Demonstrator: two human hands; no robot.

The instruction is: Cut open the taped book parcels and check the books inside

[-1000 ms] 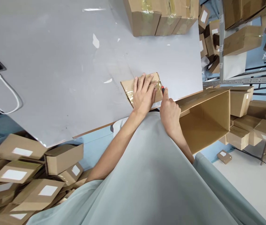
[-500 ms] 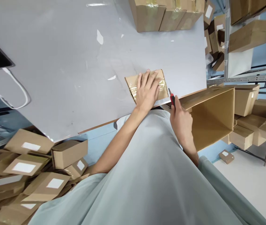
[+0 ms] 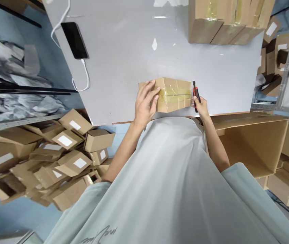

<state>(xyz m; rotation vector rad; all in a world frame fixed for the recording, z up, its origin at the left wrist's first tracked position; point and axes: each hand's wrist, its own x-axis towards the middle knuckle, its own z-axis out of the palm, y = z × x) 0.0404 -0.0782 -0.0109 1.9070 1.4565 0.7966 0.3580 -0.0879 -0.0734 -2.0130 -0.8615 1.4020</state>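
Note:
A small taped cardboard box (image 3: 175,94) lies at the near edge of the grey table (image 3: 124,57). My left hand (image 3: 145,103) rests on the box's left end, fingers curled over its top. My right hand (image 3: 200,105) is at the box's right end, closed round a red and black utility knife (image 3: 195,92) that points away from me beside the box.
A black phone (image 3: 74,40) with a white cable lies at the table's far left. Larger taped boxes (image 3: 223,20) stand at the far right. An open carton (image 3: 258,142) sits to my right below the table; a heap of labelled small boxes (image 3: 65,156) lies on the floor left.
The view has swung left, bringing the phone in. The box has turned to lie across in front of me, my left hand slid to its left end, and the knife hand came back to its right end.

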